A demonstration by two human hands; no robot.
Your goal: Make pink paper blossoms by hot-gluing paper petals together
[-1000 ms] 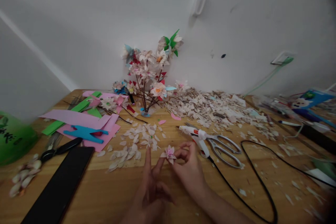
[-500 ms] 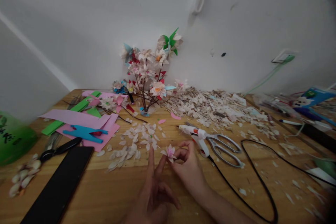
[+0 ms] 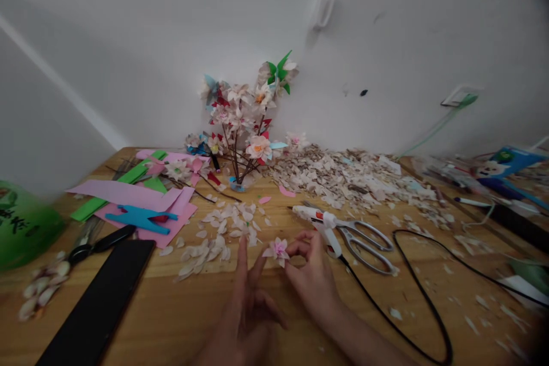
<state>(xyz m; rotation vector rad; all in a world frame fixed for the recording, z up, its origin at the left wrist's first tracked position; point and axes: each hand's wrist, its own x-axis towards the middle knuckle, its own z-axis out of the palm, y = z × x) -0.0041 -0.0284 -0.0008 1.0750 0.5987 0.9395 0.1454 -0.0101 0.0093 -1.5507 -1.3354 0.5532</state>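
Observation:
A small flower (image 3: 278, 250) with pale petals and a pink centre stands just above the table between my hands. My right hand (image 3: 314, 281) pinches at its right side, thumb and fingers closed against the petals; the exact grip point is partly hidden. My left hand (image 3: 249, 309) has its fingers apart, the index finger pointing up and another fingertip close to the flower's left edge. Whether that fingertip touches the flower I cannot tell. Beyond my left hand lie loose pale petals (image 3: 210, 249). Right of my right hand rests a white glue gun (image 3: 317, 216).
Scissors (image 3: 369, 245) overlap the glue gun, whose black cable (image 3: 422, 286) loops at right. A branch arrangement of flowers (image 3: 242, 117) stands by the wall, beside a heap of dry scraps (image 3: 343, 174). Pink paper (image 3: 128, 191) and a dark phone-like slab (image 3: 100, 297) lie left.
The flower has turned slightly, showing its pink centre more fully toward me. My left hand has shifted a little left; my right hand still pinches beside the flower.

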